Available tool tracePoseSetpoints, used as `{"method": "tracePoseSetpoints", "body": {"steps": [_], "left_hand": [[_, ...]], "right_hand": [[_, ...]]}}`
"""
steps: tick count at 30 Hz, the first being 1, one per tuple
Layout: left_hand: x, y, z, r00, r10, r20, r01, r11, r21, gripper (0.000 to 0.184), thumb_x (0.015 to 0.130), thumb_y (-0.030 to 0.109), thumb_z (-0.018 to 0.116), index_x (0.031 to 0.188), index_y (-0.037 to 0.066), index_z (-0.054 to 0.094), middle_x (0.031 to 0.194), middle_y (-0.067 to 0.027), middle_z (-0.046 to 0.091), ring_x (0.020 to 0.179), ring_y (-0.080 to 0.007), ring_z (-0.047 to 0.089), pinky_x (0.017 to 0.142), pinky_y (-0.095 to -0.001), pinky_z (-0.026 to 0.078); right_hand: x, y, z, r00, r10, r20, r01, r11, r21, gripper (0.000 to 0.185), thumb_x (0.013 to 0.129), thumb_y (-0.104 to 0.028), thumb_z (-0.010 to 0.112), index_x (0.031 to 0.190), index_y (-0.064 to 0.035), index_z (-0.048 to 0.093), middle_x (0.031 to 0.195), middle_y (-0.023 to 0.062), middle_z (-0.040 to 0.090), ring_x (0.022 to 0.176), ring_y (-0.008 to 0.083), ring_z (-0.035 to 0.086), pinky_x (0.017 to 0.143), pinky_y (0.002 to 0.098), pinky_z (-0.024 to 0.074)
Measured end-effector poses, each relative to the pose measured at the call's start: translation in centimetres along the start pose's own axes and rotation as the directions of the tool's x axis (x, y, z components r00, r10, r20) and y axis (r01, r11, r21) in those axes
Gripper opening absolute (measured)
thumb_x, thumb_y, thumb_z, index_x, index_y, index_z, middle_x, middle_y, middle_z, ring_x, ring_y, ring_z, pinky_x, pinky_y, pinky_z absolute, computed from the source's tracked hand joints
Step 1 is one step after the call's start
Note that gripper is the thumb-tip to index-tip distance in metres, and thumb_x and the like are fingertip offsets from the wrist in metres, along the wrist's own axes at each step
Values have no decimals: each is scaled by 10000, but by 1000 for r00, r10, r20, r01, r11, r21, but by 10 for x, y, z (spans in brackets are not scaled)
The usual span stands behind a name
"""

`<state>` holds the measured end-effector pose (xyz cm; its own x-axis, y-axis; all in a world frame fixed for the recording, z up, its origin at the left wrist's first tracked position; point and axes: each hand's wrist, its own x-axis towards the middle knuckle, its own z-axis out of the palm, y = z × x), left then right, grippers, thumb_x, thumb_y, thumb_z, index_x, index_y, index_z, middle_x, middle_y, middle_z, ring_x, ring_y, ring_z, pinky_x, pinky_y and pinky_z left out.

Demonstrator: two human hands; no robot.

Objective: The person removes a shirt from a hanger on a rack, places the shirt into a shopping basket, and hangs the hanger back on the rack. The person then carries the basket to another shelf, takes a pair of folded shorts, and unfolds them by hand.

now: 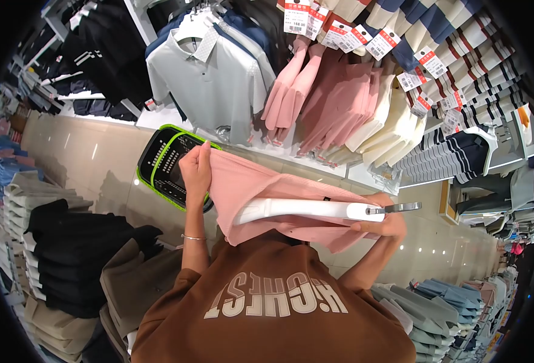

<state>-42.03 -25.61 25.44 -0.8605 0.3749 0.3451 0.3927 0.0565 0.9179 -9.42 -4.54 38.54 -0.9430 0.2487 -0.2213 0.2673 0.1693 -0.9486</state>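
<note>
A pink garment (238,175) is stretched sideways in front of my chest, held at both ends. A white hanger (303,209) with a metal hook (403,207) lies along its opening, partly inside the fabric. My left hand (197,172) is closed on the garment's left edge, fingers curled and thumb up. At the other end, my right hand (391,219) grips the cloth beside the hanger's hook; some of its fingers are behind the fabric, and whether they also hold the hanger I cannot tell. A black basket with a green rim (176,134) is beyond my left hand.
Ahead is a rack with grey polo shirts (209,78), pink tops (339,100), cream tops (394,130) and striped shirts (442,160), several with price tags (383,43). Dark folded clothes (76,260) lie at left, grey-green ones (421,311) at right. Tiled floor (100,145) runs between.
</note>
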Motion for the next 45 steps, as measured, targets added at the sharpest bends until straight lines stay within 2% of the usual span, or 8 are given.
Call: {"method": "tracePoseSetpoints", "body": {"steps": [14,22,27,30,35,39,43,45], "left_hand": [[-2,-22,21,907,-216,361,241,970,-25,436,900,212,547,547,-4,411,512,64,311,517,-35,263,427,-259,215],[-13,22,-1,904,-309,294,412,813,-412,226,901,198,528,964,-13,576,880,-41,601,771,-92,560,651,-225,455],[-22,53,0,860,31,510,-95,990,100,574,665,144,694,1187,8,497,1060,-134,591,985,-257,581,864,-323,450],[-24,40,6,860,-81,505,37,995,97,525,680,130,648,1158,-26,496,968,-171,621,883,-326,604,826,-313,460],[-6,51,-17,736,-124,665,237,968,-82,375,665,11,491,1014,-88,588,859,-81,636,783,-88,556,713,-262,476],[6,42,-36,544,-144,827,491,853,-175,302,689,-2,514,962,-66,627,783,-33,625,698,-56,556,598,-221,477],[-11,48,-7,732,-225,642,630,583,-513,209,778,42,572,954,-61,619,832,-57,641,682,-85,591,614,-225,492],[-18,26,12,601,-332,727,765,502,-403,325,774,26,536,1094,-33,549,889,-66,614,714,-96,579,583,-225,482]], "right_hand": [[-1,2,10,967,121,-225,-72,974,214,490,621,-61,790,1061,44,603,904,40,639,819,97,553,717,234,442],[5,22,7,917,159,-366,-90,976,198,575,609,-66,804,1122,0,552,990,44,600,911,127,537,798,274,425],[17,27,7,911,187,-368,-101,966,239,643,607,-62,806,1169,-30,496,1072,45,560,987,149,514,853,298,406],[15,32,5,908,181,-378,-98,969,228,640,604,-45,801,1169,-29,500,1071,48,565,989,146,514,852,293,408],[6,34,0,906,188,-379,-69,949,306,581,602,-25,786,1126,-13,535,1048,55,582,938,137,541,821,279,422],[0,39,-8,924,146,-353,-5,929,371,612,592,-39,774,1139,24,506,950,63,612,827,135,575,737,261,455],[11,44,2,900,59,-433,159,878,452,687,588,-44,759,1197,43,452,892,73,622,777,142,589,696,258,474],[23,39,15,865,111,-489,213,801,560,701,593,-43,752,1217,40,445,964,80,604,825,159,588,757,275,468]]}}
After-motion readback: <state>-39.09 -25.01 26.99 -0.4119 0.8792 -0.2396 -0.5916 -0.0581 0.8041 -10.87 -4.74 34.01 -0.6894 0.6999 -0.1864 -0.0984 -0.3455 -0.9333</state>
